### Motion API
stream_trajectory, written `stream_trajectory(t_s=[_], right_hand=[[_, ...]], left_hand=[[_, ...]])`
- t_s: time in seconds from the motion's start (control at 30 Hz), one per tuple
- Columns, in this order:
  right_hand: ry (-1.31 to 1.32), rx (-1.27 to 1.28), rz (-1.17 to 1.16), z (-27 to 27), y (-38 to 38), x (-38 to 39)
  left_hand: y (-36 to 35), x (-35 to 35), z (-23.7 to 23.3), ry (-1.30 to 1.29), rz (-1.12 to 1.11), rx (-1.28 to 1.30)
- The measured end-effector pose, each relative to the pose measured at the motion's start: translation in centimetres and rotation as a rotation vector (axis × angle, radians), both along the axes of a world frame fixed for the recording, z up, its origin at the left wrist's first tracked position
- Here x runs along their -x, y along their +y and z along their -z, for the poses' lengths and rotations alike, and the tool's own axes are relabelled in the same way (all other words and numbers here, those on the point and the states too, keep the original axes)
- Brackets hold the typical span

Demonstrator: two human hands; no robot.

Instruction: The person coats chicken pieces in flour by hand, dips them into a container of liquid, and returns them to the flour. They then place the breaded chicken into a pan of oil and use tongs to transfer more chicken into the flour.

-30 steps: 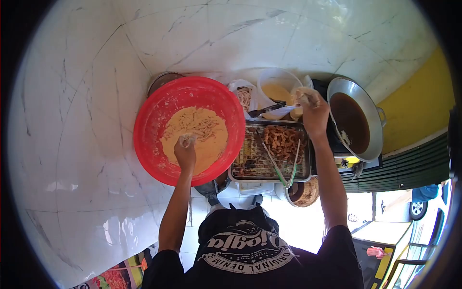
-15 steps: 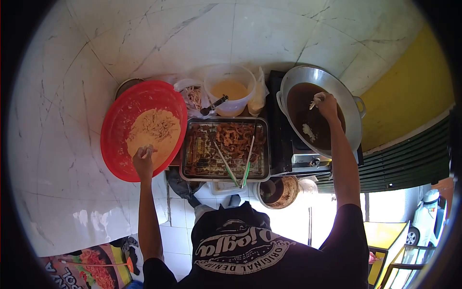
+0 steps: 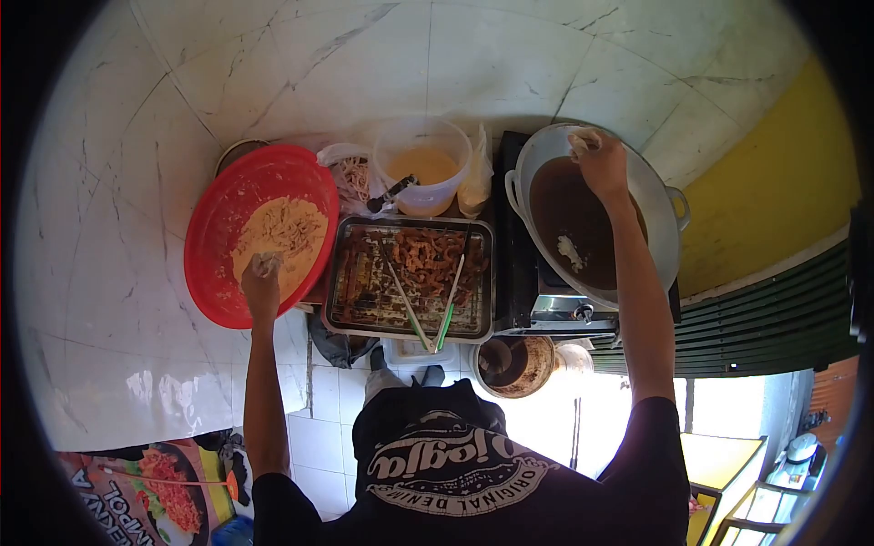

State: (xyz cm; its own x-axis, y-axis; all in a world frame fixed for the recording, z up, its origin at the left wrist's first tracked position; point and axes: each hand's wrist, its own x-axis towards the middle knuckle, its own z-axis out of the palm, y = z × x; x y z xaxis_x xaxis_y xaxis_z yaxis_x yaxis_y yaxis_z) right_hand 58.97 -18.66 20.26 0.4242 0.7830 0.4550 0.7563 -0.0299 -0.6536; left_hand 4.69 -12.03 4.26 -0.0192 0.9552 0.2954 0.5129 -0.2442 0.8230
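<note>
Over the back part of the wok (image 3: 663, 238), my right hand (image 3: 598, 162) is closed with pale floured pieces at its fingertips. Below it, a pale clump (image 3: 570, 253) lies in the dark oil (image 3: 583, 214). My left hand (image 3: 262, 280) is over the near part of the red basin (image 3: 208, 250), its fingers pressed together and coated with flour; whether they hold a piece is too small to tell. Flour with coated strips (image 3: 289, 227) lies in the basin. Between the hands, a metal tray (image 3: 410, 335) holds brown fried pieces (image 3: 428, 259) and green-handled tongs (image 3: 442, 328).
Behind the tray stand a tub of yellowish liquid (image 3: 426, 168), a bag of pale strips (image 3: 350, 177) and another plastic bag (image 3: 475, 187). A black-handled utensil (image 3: 393, 193) leans by the tub. The wok sits on a stove (image 3: 560, 309); a bucket (image 3: 537, 369) is below.
My right hand has moved back and slightly left, from over the oil toward the wok's far rim. My left hand has shifted slightly back. The whole view has shifted a little.
</note>
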Motion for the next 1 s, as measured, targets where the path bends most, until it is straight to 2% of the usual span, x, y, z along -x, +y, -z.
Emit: stream_trajectory(t_s=[0.03,0.1,0.17,0.23,0.3,0.37,0.43,0.57,0.63,0.77,0.83,0.87,0.93,1.0], right_hand=[[0.011,-0.048,-0.081,-1.1,0.3,2.7],[0.203,-0.062,-0.241,-1.9,1.4,7.4],[0.232,-0.081,-0.396,-1.8,2.4,12.0],[0.355,0.042,-0.557,-1.3,3.0,16.5],[0.282,0.160,-0.658,1.0,4.1,20.2],[0.355,0.256,-0.759,1.6,3.6,24.0],[0.241,0.247,-0.805,4.8,4.1,26.5],[0.258,0.206,-0.838,7.5,4.5,28.4],[0.577,0.479,-0.898,7.2,4.7,28.3],[0.681,0.403,-0.838,5.2,4.2,26.5],[0.402,0.319,-0.693,3.3,3.2,24.8],[0.401,0.317,-0.680,2.6,2.7,23.7],[0.086,0.207,-0.469,1.5,1.7,21.0],[0.151,0.270,-0.397,1.1,1.2,17.5]], left_hand=[[0.2,-0.4,-0.3,0.002,-0.002,0.002],[0.4,-1.6,-1.1,-0.188,0.085,0.073],[0.6,-2.7,-2.0,-0.241,0.120,0.106],[0.3,-4.0,-3.4,-0.291,0.156,0.142],[-0.1,-5.3,-5.3,-0.390,0.216,0.219],[0.2,-5.8,-5.3,-0.418,0.243,0.200],[-0.1,-6.9,-6.9,-0.592,0.282,0.287],[0.8,-7.0,-7.2,-0.731,0.318,0.351],[1.0,-7.3,-7.6,-0.765,0.349,0.365],[1.5,-8.5,-8.1,-0.796,0.430,0.411],[1.7,-9.2,-8.2,-0.747,0.435,0.435],[1.8,-9.4,-8.2,-0.699,0.424,0.450],[2.2,-9.3,-7.4,-0.645,0.427,0.456],[2.9,-8.4,-5.8,-0.587,0.426,0.459]])
